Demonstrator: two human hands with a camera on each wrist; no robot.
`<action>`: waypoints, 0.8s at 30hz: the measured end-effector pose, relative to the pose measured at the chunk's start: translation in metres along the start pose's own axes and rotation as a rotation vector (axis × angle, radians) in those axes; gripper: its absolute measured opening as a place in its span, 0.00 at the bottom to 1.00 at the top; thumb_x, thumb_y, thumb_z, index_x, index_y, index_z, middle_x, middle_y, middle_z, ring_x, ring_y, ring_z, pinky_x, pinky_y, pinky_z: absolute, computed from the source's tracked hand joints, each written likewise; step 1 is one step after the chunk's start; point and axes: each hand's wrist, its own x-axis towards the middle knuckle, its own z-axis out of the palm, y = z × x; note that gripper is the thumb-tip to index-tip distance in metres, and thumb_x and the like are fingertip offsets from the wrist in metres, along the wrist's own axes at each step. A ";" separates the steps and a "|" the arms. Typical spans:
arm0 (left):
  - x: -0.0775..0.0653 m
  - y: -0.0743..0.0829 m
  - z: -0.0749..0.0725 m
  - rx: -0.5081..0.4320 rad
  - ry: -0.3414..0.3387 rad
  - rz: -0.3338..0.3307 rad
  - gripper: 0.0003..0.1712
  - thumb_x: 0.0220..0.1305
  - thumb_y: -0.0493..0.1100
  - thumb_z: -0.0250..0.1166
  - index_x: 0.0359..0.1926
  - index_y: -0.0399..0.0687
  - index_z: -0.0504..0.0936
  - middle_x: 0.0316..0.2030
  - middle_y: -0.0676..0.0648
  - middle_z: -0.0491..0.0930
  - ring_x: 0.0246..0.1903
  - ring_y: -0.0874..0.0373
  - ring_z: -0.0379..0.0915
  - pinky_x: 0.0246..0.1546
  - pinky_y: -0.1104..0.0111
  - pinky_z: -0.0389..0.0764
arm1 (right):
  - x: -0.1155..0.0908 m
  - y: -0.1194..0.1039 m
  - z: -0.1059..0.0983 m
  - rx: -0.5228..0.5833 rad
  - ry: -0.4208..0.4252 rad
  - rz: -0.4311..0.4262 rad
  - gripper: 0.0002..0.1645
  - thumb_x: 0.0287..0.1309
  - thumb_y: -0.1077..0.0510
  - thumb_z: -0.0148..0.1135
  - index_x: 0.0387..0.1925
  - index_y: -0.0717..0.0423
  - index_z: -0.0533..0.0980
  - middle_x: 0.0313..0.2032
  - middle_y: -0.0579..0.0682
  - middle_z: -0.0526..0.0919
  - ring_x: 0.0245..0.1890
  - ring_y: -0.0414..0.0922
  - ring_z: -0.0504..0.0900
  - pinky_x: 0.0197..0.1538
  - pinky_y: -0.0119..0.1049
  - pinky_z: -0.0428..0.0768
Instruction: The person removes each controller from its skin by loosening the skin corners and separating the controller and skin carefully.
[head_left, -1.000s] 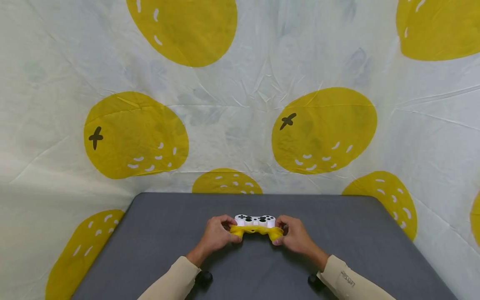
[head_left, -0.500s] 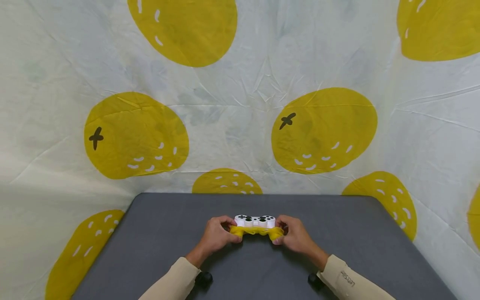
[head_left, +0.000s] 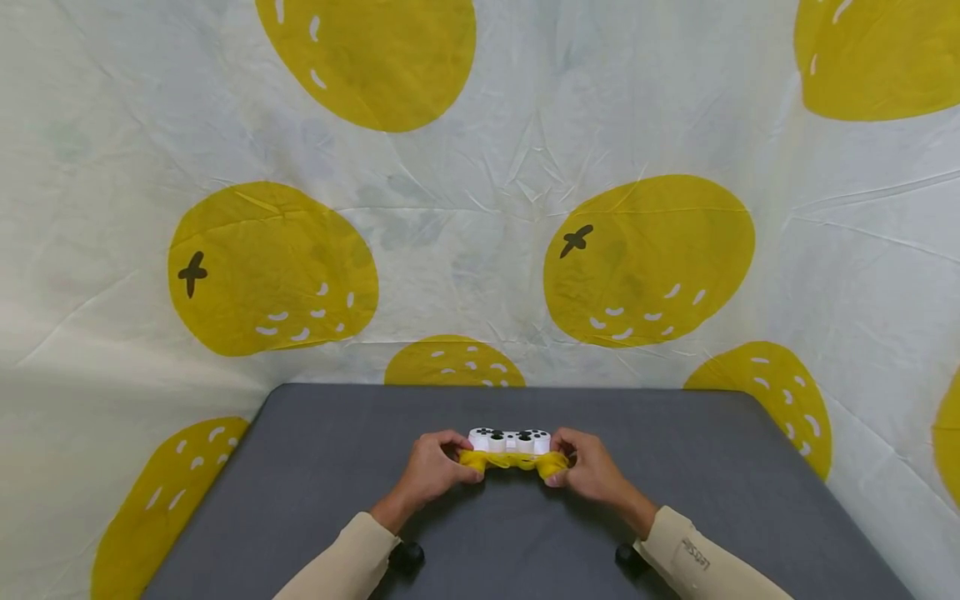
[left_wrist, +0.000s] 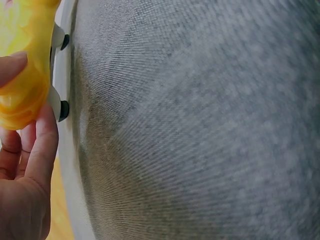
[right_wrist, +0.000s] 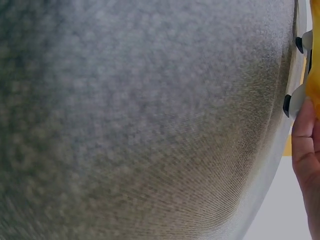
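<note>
A white game controller point(head_left: 511, 440) with black thumbsticks stands in the head view, held above the table. A soft yellow cover point(head_left: 512, 460) is wrapped round its grips and stretches across its near side. My left hand point(head_left: 437, 463) grips the covered left end, thumb on the near side and fingers behind. At the other end, my right hand point(head_left: 589, 468) pinches the covered grip the same way. In the left wrist view the yellow cover point(left_wrist: 30, 90) bulges under the thumb. Only a sliver of cover point(right_wrist: 314, 75) shows in the right wrist view.
A dark grey table point(head_left: 360, 417) lies beneath the hands. Behind it hangs a pale cloth point(head_left: 465, 275) printed with yellow fruit. Black round wrist devices, one at the left point(head_left: 407, 558) and one at the right point(head_left: 632, 562), sit by the beige sleeves.
The cover's middle strip has shifted and looks more bunched; the dark hole visible in it a second ago no longer shows. Both hands stay in nearly the same place.
</note>
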 end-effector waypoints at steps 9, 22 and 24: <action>0.004 0.001 0.000 -0.076 -0.041 -0.049 0.23 0.35 0.35 0.87 0.36 0.42 0.87 0.28 0.48 0.82 0.28 0.59 0.74 0.28 0.73 0.78 | 0.000 -0.005 -0.005 0.078 -0.010 0.016 0.25 0.41 0.69 0.83 0.40 0.58 0.78 0.39 0.53 0.79 0.40 0.43 0.75 0.42 0.33 0.81; 0.007 0.003 -0.003 -0.177 -0.010 -0.135 0.25 0.38 0.31 0.85 0.43 0.37 0.89 0.37 0.40 0.85 0.33 0.56 0.77 0.33 0.70 0.83 | 0.000 -0.008 -0.001 0.036 0.006 0.023 0.20 0.47 0.70 0.79 0.39 0.55 0.78 0.36 0.50 0.81 0.38 0.40 0.76 0.40 0.32 0.80; 0.006 0.003 -0.003 -0.186 -0.010 -0.131 0.25 0.38 0.31 0.85 0.43 0.36 0.89 0.38 0.40 0.85 0.34 0.56 0.77 0.33 0.70 0.83 | 0.000 -0.009 0.000 0.024 0.012 0.023 0.20 0.46 0.71 0.78 0.37 0.54 0.78 0.35 0.49 0.81 0.37 0.39 0.76 0.38 0.31 0.79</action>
